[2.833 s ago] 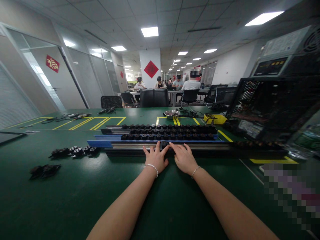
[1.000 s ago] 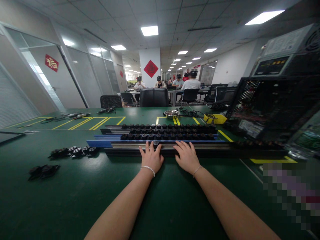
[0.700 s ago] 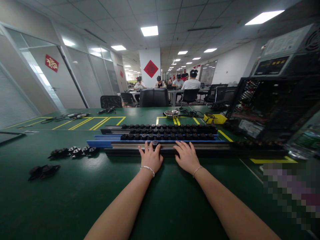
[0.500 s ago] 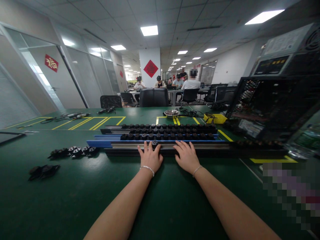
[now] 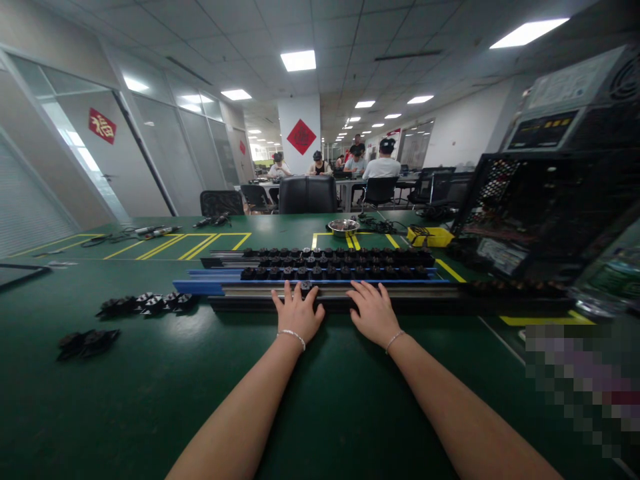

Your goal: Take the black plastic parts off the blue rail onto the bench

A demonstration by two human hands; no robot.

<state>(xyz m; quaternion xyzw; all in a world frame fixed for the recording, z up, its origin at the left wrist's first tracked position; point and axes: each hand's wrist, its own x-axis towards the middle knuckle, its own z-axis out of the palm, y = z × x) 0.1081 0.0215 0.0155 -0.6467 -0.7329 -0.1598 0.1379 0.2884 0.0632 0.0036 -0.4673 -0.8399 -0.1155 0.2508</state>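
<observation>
Green table (image 5: 165,400) | your left hand (image 5: 299,315) open around one block (image 5: 307,286), right (image 5: 374,315) apart, open | rows (image 5: 345,273) behind rail (image 5: 430,292), loose blocks (image 5: 153,304) leftward

Only thing I can properly read from here is the gold 福 on the red diamond sign (image 5: 103,126) stuck to the grey door (image 5: 125,163). The red diamond on the pillar (image 5: 290,112) and the bottle's green label (image 5: 621,275) are too blurry, sorry

The long black rail (image 5: 420,305) has a smooth, shiny metal strip on it. The green tabletop (image 5: 150,393) looks smooth and a bit glossy. The round silver metal bowl (image 5: 343,229) is shiny, and the yellow box (image 5: 440,237) looks like plastic.
</observation>
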